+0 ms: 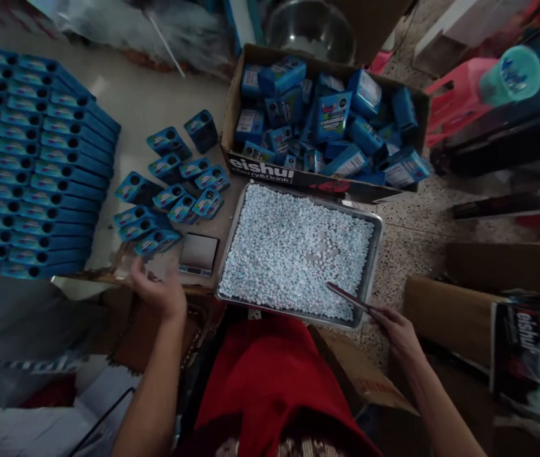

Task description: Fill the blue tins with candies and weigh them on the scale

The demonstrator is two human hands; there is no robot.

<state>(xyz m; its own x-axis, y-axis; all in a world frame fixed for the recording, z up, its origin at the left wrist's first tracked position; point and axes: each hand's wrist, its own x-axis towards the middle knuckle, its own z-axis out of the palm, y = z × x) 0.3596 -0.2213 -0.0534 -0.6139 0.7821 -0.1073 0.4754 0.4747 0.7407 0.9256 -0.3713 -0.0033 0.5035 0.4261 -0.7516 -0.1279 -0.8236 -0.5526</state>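
Note:
A metal tray [375, 254] full of small pale blue-white candies lies in front of me. My right hand [396, 327] is at its near right corner, holding a thin flat tool [348, 297] that points into the candies. My left hand [155, 289] rests with curled fingers on the edge of a cardboard sheet, just below a loose group of small blue boxes [174, 190] and left of a small digital scale [197, 254]. Nothing shows inside that hand.
A cardboard carton [231, 108] holds several jumbled blue boxes behind the tray. Neat rows of blue boxes [32, 165] fill the left. A steel bowl [310, 25] sits at the back, red plastic stools [455, 95] at right, brown cartons [450, 311] beside my right arm.

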